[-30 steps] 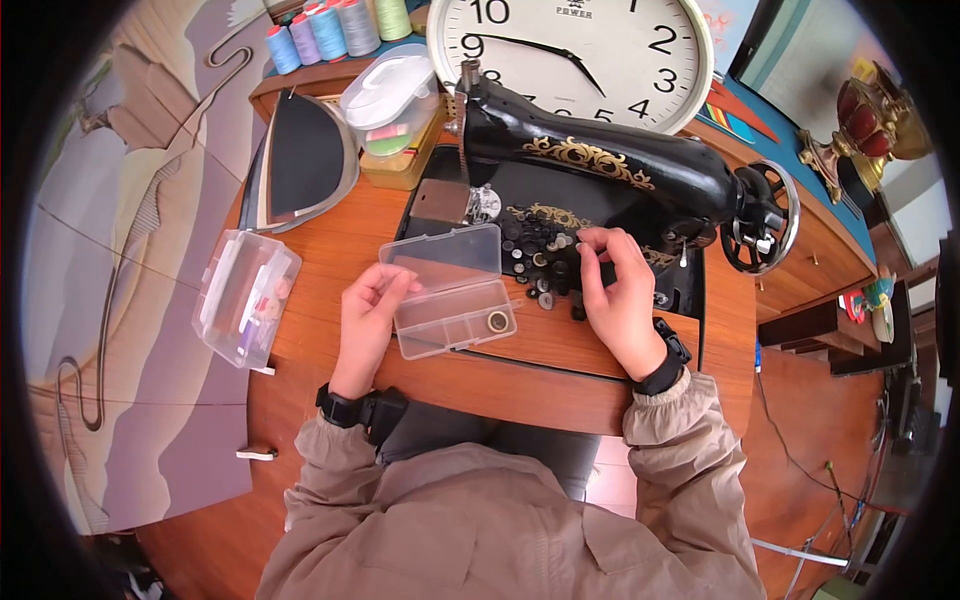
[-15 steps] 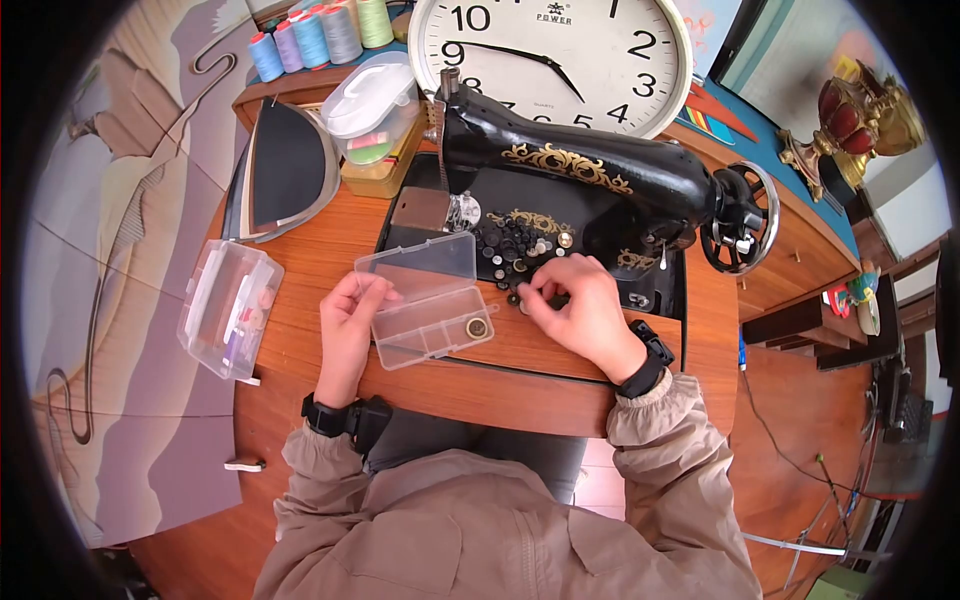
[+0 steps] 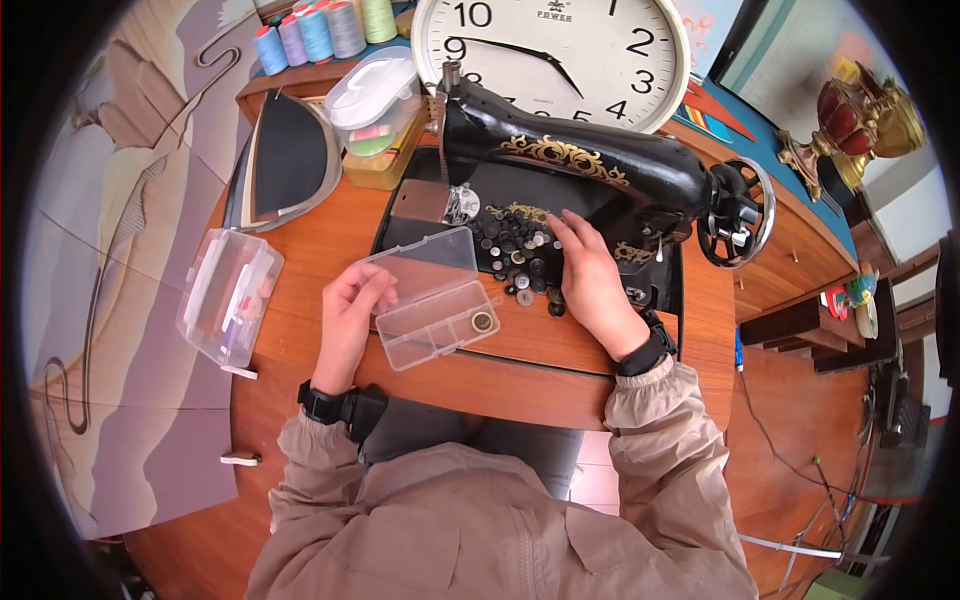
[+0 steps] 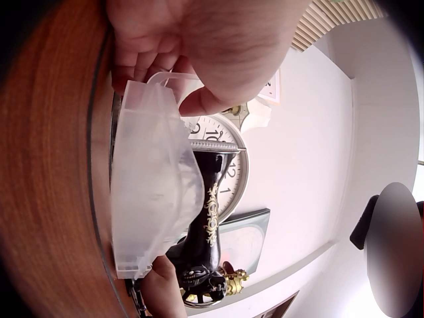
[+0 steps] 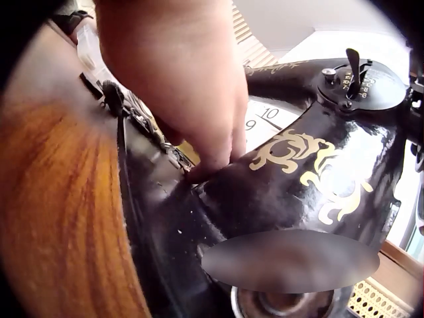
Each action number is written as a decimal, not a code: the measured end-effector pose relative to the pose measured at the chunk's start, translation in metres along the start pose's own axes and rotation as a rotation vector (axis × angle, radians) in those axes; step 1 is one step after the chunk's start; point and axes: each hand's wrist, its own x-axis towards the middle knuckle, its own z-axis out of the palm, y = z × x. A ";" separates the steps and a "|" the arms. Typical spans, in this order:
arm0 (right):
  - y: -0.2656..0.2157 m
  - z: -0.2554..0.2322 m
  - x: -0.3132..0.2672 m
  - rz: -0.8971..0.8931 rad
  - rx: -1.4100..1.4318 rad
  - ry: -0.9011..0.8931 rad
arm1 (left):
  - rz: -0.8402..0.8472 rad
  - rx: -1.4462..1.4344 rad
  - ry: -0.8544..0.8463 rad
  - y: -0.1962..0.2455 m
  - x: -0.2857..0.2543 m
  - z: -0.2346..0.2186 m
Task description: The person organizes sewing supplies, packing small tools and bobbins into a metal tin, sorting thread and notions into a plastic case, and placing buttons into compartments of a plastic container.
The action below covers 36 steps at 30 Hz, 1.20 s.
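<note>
A clear plastic compartment box lies with its lid raised, a dark ringed button in its right compartment. My left hand pinches the left edge of the lid between thumb and fingers. In the left wrist view the box stands below that hand. Loose buttons, mostly black with a few pale ones, are heaped on the sewing machine bed. At the heap's right side, my right hand reaches down with fingers extended. The right wrist view shows its fingertips low by the machine bed, partly hidden.
The black sewing machine spans the back, its handwheel at right. A large clock stands behind it. On the left are a second clear box, a lidded tub and several thread spools.
My right hand has moved from the buttons at the heap's front edge back to its right side, and its fingers have straightened. The left hand stays at the lid.
</note>
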 end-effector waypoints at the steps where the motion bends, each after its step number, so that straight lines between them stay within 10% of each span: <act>1: 0.001 0.003 -0.002 -0.070 -0.089 -0.027 | 0.011 -0.004 -0.003 0.000 0.000 0.000; 18: -0.008 -0.005 0.004 0.157 0.273 0.035 | -0.011 -0.014 -0.010 -0.005 0.002 -0.002; 25: -0.055 -0.011 -0.005 -0.026 0.656 -0.261 | -0.012 0.002 -0.025 -0.007 0.003 -0.004; 36: -0.052 -0.008 -0.004 -0.116 0.516 -0.133 | 0.009 0.029 -0.061 -0.007 0.003 -0.002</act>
